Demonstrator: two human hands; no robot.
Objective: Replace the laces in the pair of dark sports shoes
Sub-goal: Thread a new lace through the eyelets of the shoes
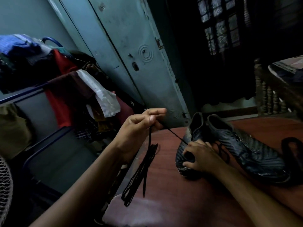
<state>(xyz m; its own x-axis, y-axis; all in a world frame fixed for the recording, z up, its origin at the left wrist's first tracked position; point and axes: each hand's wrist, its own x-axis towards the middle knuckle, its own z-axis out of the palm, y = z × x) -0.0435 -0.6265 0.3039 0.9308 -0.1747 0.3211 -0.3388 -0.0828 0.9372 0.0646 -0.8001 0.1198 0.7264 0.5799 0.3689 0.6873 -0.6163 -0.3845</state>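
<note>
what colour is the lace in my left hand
Black lace, clearest in the head view.

— Can any writing, brand or number be read anywhere?

— None can be read. No logo or lettering can be made out on the dark sports shoes [232, 145]; only ridged lines are seen on the uppers.

— And on the metal door [131, 46]?

— Only embossed concentric rings are shown there, with no words or digits.

— The hung clothes [68, 89]?

— Nothing legible is found on them; the view is dim and blurred.
</note>
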